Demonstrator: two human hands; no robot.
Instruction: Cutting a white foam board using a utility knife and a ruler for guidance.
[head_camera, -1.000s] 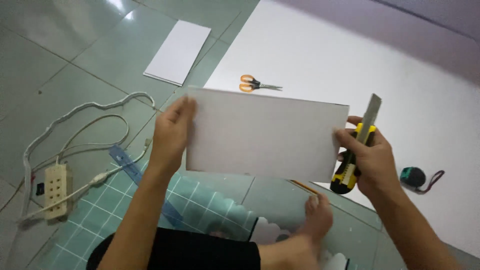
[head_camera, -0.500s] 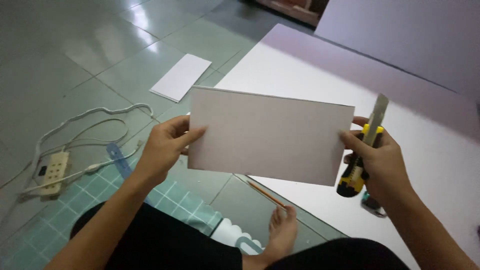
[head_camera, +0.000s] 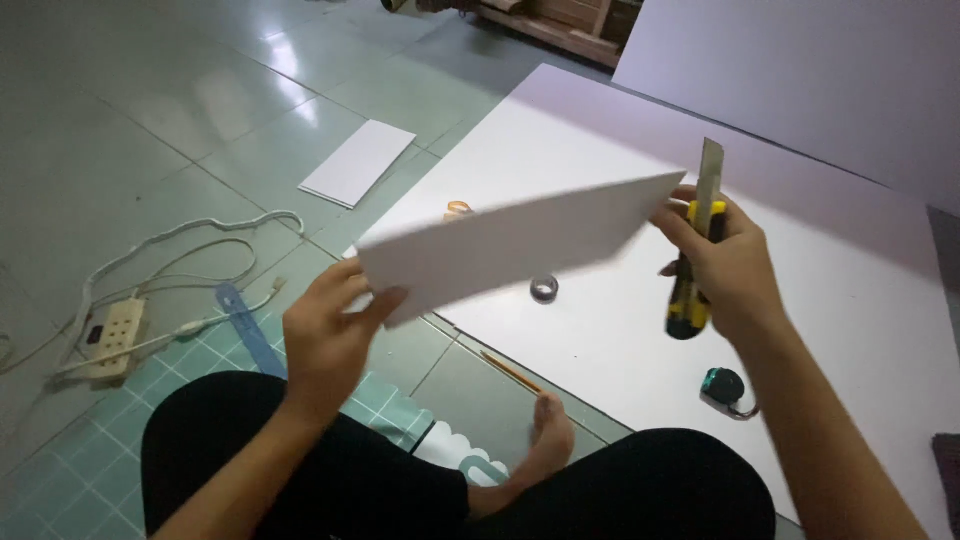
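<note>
A flat, rectangular piece of white board (head_camera: 510, 240) is being held up in the air above the floor, well clear of the large white sheet lying beneath it. It is tilting so that its far-right corner is rising higher than its near-left end, and its broad face is showing almost edge-on, slightly blurred. Its left end is sitting pinched in the left hand (head_camera: 325, 335), while its right corner is touching the fingers of the right hand (head_camera: 725, 265). A yellow and black utility knife (head_camera: 697, 240) is standing nearly upright in that right hand, its long metal blade sticking out upward, just beside the board's right corner.
</note>
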